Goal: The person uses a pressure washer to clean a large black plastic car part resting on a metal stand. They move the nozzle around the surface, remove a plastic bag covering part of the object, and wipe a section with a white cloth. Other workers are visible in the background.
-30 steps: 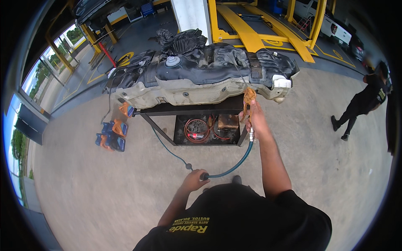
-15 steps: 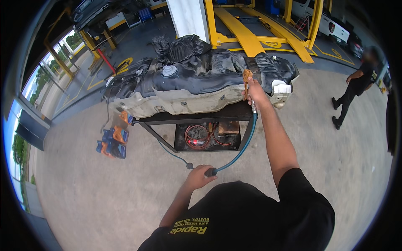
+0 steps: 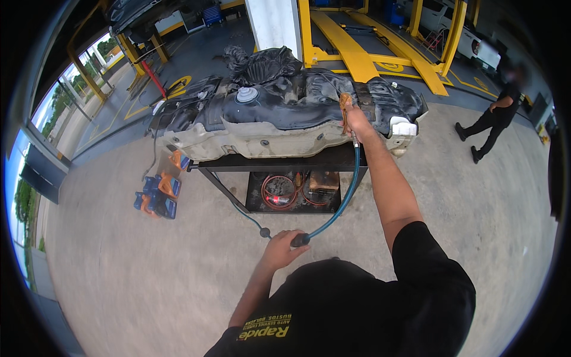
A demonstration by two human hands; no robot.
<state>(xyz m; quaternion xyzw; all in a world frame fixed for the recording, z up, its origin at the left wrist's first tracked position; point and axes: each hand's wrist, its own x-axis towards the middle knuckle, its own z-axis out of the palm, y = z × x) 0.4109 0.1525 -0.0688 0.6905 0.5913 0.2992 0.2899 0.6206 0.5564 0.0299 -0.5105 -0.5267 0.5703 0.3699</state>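
My right hand [image 3: 357,121] is wrapped around an orange-brown air blow gun [image 3: 344,102], held over the right part of a large black fuel tank [image 3: 279,115]. The tank has a pale grey shield along its near side and a round white cap [image 3: 247,94] on top. From the gun's lower end a teal air hose [image 3: 344,205] curves down toward me. My left hand [image 3: 279,250] grips a black sleeve [image 3: 300,240] on that hose, low in front of my body. Whether the gun's tip touches the tank is hidden.
The tank rests on a black cart [image 3: 267,165]; its lower shelf holds coiled red hose [image 3: 278,191] and a box [image 3: 324,180]. Blue and orange jugs [image 3: 159,193] stand on the floor at left. A yellow car lift [image 3: 342,44] is behind; a person [image 3: 502,113] is at right.
My right hand and the blow gun have shifted slightly left along the tank. My left hand keeps its hold on the sleeve. The person at right has changed stride.
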